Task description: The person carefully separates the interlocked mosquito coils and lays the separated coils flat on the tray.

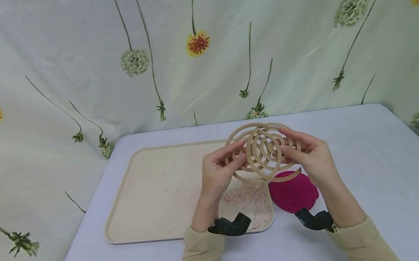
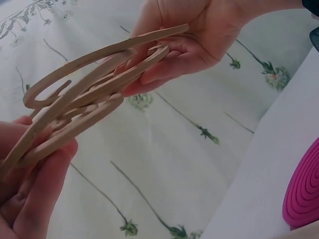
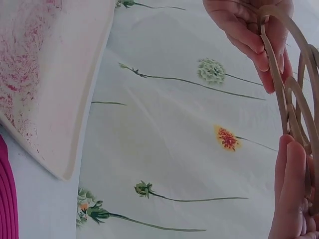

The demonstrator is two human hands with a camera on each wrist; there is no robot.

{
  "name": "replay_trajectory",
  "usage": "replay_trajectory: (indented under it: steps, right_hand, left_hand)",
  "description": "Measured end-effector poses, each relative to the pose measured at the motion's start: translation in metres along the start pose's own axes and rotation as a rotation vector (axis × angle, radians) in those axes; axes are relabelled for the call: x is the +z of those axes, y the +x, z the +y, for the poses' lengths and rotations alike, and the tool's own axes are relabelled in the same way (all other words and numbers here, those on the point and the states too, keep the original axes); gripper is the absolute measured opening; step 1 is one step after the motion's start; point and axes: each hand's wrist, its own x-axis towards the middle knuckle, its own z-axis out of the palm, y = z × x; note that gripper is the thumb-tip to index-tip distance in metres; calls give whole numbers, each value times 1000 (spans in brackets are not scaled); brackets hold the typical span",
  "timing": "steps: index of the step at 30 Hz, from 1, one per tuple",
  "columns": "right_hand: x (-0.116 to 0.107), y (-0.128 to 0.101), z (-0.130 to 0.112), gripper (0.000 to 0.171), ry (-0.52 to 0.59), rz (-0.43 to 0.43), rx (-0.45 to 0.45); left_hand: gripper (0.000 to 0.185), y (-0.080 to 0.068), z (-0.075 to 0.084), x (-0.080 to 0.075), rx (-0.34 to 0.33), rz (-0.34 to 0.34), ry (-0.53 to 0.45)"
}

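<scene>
Two tan mosquito coils [image 1: 285, 178], spiral strips overlapping each other, are held up in front of me over the tray's right end. My left hand [image 1: 220, 168] pinches the left side between thumb and fingers. On the right side, my right hand [image 1: 313, 154] grips the strips with its thumb in front. The left wrist view shows the tan strips [image 2: 75, 94] edge-on, their turns spread at a slant between both hands. A flat magenta mosquito coil [image 1: 294, 192], tightly wound, lies on the table beneath the hands, beside the tray.
A cream tray [image 1: 154, 195] covers the left and middle of the white-covered table [image 1: 402, 190], with pink crumbs [image 1: 247, 195] scattered at its right end. A flower-printed cloth [image 1: 193, 82] hangs behind. Dark devices are strapped at both wrists.
</scene>
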Motion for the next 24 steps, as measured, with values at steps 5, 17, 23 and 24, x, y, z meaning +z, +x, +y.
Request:
replay_trajectory:
  steps: [5,17,23,24]
  right_hand:
    - [-19,0,-3,27,-122,-237,13]
    - [-44,4,3,17,-184,-842,65]
    - [-49,2,-1,18,-254,-910,51]
    - [-50,2,-1,19,-251,-912,50]
  left_hand:
    - [21,-2,1,-16,-40,-181,69]
    - [16,-5,5,-31,-184,-532,128]
    - [13,-5,7,-34,-204,-646,138]
    - [14,-5,8,-34,-201,-650,141]
